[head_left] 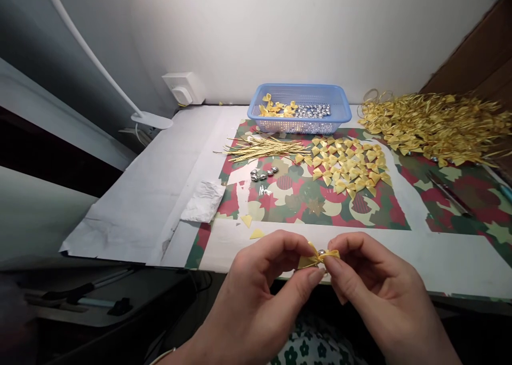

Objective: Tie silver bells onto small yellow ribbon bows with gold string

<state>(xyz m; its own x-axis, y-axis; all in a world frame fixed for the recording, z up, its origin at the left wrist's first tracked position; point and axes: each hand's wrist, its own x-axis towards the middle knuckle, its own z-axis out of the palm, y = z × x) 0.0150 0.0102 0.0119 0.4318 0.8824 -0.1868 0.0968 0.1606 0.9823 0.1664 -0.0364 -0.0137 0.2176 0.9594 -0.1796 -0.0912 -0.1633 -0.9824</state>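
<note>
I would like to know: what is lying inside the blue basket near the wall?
In the blue basket lie yellow bows on the left and silver beads on the right. Whatever lies beneath them is covered.

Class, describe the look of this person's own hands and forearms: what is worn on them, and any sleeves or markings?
Both the left hand and the right hand are bare, with no gloves. No rings or markings show. A thin, pale band, perhaps a bracelet, circles the left wrist. No sleeve shows on either arm.
</note>
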